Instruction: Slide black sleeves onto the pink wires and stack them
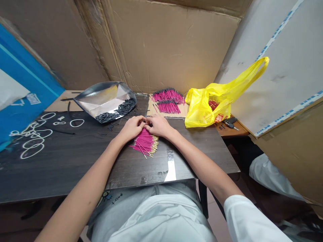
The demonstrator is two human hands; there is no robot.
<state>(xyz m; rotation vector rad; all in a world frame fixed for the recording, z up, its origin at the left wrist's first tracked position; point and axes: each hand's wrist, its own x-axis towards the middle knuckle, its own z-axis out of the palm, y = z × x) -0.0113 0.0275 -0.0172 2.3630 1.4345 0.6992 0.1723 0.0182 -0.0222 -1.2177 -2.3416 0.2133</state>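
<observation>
My left hand [132, 127] and my right hand [158, 125] meet at the middle of the dark tabletop [63, 161], fingers curled together over the far end of a fan of thin pink sticks [145, 142] with yellowish tips. Both hands pinch at the sticks' top ends; what exactly sits between the fingertips is too small to see. The pink sticks lie flat on the table, pointing toward me.
A silver foil tray [106, 99] with small black pieces sits at the back left. More pink sticks [168, 101] lie at the back centre beside a yellow plastic bag [209, 107]. White rubber bands [32, 134] lie at left. Keys [230, 124] rest at right. Cardboard walls surround the table.
</observation>
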